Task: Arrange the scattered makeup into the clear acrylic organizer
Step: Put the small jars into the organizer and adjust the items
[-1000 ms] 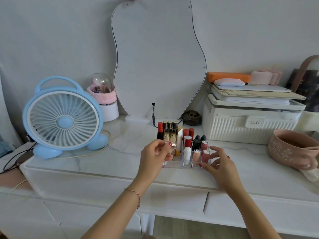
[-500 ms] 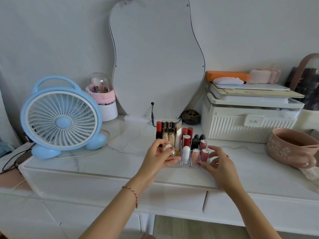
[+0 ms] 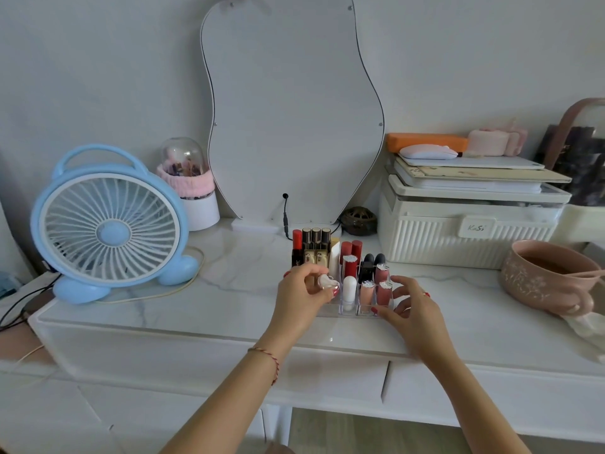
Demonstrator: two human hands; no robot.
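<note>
At a white marble-topped dressing table [image 3: 203, 309], a person's left hand [image 3: 299, 296] pinches a small shiny heart-shaped lip gloss [image 3: 328, 283] between thumb and fingertips, holding it at the front-left corner of the clear organizer [image 3: 347, 310], at about 9 o'clock from the white tube [image 3: 349, 290] in the front row. The right hand [image 3: 411, 306], fingers spread and gripping nothing, rests against the organizer's right end at 3 o'clock, apparently steadying it. The tray already holds upright lipsticks [image 3: 350, 257] and glosses, and no loose makeup shows elsewhere on the table, so the task looks nearly finished. The gloss is probably light, rigid and slick-surfaced; a hold across its broad cap seems safest. The acrylic tray is likely light enough to slide if nudged. A blue fan [image 3: 109, 227] stands at 9 o'clock.
</note>
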